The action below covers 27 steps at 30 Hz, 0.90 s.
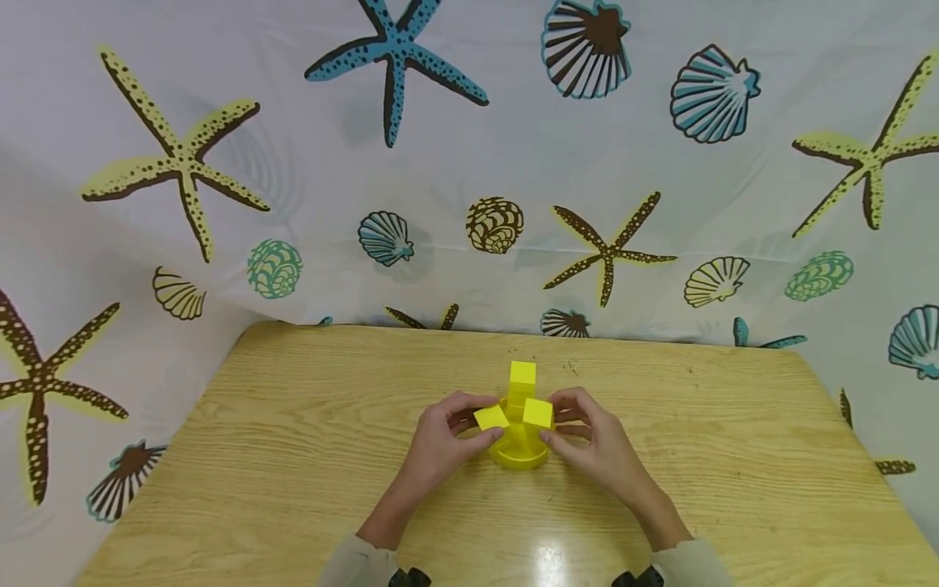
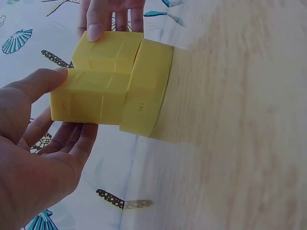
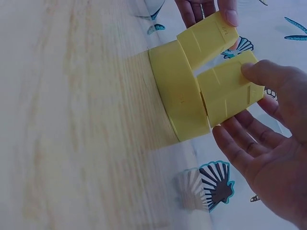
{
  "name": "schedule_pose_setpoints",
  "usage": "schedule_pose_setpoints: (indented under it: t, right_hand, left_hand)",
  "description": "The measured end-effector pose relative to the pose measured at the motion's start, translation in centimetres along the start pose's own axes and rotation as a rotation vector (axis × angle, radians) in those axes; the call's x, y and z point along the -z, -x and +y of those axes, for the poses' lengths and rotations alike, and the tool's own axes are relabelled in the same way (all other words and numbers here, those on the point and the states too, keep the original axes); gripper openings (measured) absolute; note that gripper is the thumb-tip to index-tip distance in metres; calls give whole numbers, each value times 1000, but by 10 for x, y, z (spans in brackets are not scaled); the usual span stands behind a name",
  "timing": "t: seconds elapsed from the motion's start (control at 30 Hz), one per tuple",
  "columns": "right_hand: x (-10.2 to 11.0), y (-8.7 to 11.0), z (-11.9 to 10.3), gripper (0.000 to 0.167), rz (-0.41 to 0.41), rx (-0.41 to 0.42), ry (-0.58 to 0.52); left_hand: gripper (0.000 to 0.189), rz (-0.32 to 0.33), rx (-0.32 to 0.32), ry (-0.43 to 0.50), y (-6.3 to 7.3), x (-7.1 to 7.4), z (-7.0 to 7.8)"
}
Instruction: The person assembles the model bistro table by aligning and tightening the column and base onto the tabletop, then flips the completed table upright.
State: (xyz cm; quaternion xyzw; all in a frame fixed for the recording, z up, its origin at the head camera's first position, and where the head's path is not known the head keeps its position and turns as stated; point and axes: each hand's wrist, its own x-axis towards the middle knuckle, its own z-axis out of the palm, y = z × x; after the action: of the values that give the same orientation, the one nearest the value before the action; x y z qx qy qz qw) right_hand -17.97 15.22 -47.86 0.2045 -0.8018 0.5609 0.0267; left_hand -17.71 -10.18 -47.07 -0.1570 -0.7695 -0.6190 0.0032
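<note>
A round, low yellow base (image 1: 518,461) sits on the table with three yellow blocks standing at it. My left hand (image 1: 434,447) pinches the left block (image 1: 491,417) between thumb and fingers; this block leans outward. On the other side my right hand (image 1: 607,453) grips the right block (image 1: 539,412) the same way. Behind them the taller-looking back block (image 1: 522,375) stands untouched. Raised marks show on the left block (image 2: 86,98) in the left wrist view. How the blocks' lower ends sit in the base is hidden by its rim (image 3: 180,96).
The wooden table (image 1: 308,424) reaches out on all sides of the base. A white cloth (image 1: 440,171) printed with starfish and shells hangs behind the table's back edge and along both sides.
</note>
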Motion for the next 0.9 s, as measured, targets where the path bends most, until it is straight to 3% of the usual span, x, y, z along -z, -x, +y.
schedule_pose_setpoints:
  t: [0.33, 0.53, 0.9]
  right_hand:
    - [-6, -1, 3, 47, -3, 53, 133]
    - [-7, -1, 2, 48, 36, 34, 161]
    - [-5, -4, 2, 55, -3, 46, 208]
  left_hand:
    - [40, -5, -17, -1, 0, 1, -1]
    - [40, -4, -16, -1, 0, 0, -2]
    - [39, 0, -7, 8, -1, -1, -2]
